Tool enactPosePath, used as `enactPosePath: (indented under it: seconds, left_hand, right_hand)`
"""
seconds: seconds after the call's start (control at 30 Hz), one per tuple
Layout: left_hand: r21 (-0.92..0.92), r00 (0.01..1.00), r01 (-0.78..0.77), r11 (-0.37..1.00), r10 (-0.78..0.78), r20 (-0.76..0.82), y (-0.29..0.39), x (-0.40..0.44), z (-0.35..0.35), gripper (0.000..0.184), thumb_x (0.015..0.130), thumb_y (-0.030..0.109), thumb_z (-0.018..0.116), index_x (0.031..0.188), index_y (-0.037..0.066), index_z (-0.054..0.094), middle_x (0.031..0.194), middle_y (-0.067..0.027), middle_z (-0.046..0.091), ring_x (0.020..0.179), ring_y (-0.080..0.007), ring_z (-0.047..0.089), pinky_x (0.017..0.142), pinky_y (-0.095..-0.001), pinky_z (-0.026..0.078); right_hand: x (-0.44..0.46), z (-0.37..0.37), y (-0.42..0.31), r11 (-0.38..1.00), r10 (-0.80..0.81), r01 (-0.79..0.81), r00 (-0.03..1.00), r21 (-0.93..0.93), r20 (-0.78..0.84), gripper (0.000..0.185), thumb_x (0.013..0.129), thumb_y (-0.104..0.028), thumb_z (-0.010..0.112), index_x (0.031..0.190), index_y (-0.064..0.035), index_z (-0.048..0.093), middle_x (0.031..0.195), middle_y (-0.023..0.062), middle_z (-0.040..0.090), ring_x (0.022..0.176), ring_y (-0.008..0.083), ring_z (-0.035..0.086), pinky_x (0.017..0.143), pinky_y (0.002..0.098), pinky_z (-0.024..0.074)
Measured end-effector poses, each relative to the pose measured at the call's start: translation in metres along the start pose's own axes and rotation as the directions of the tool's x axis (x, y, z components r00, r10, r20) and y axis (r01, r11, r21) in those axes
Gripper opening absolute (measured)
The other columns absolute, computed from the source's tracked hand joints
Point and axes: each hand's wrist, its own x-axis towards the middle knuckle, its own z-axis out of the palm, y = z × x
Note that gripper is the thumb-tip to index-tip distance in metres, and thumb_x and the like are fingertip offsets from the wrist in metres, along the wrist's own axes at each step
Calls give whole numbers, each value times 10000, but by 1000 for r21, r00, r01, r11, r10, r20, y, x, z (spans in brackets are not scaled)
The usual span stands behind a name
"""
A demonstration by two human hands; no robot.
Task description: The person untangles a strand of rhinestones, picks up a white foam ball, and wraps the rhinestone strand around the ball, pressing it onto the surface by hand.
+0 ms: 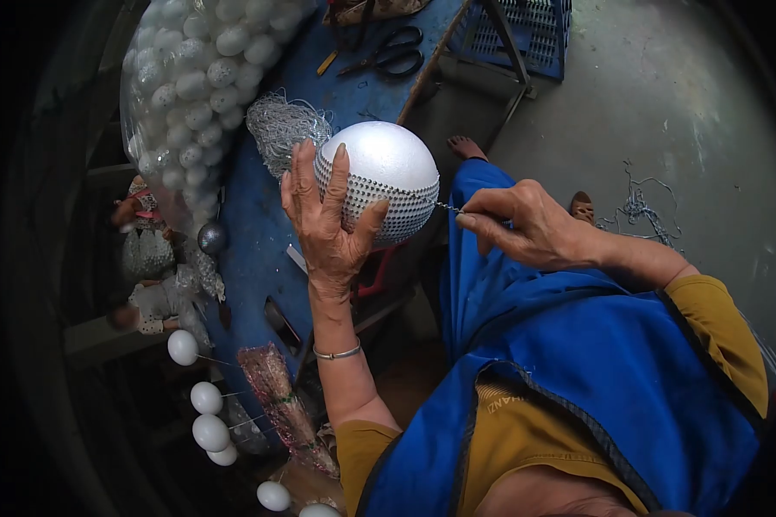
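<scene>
On the left, near, small smooth white balls (206, 397) are sticking out on thin sticks. Far left, a big clear plastic bag (200, 86) is bulging with many small white balls. Close to its lower end, a small shiny silver ball (211, 238) is sitting. Next, a messy bundle of thin silver strings (278, 129) is lying on a long blue table (263, 207). The left hand (326, 233) is gripping the left side of a big round white ball (392, 181), with its fingers spread wide and its thumb resting on the front. This ball is sitting in the middle, between the two hands; its top is showing bare white, and rows of little silver beads are going around its lower part. Farther off, black-handled scissors (397, 59) are lying on the table. A thin silver bead string (448, 207) is stretching from the ball's right side to the right hand (535, 226), which is pinching it between thumb and pointing finger. Far right, a blue plastic crate (553, 39) is standing, and a loose tangle of silver string (638, 208) is lying on the grey floor (664, 112).
</scene>
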Motion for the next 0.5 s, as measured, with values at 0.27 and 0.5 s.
enactPosePath:
  seconds: [0.27,0.5]
  left_hand:
    - [-156,995,96,983,-90,44,4,-8,6,581,863,482,536,1289,88,514,1370,-147,440,1314,-329,347,1082,-491,166]
    - [-3,999,27,1000,-27,33,8,1,-3,625,845,484,558,1317,83,479,1381,-199,400,1307,-345,344,1081,-492,169]
  right_hand:
    - [-4,-9,-8,967,157,-179,979,183,128,293,939,-245,510,911,24,622,633,92,635,602,154,630,568,272,497]
    - [-1,-6,-17,898,232,-288,953,332,197,327,935,-260,508,907,45,622,636,82,630,588,110,588,540,250,444]
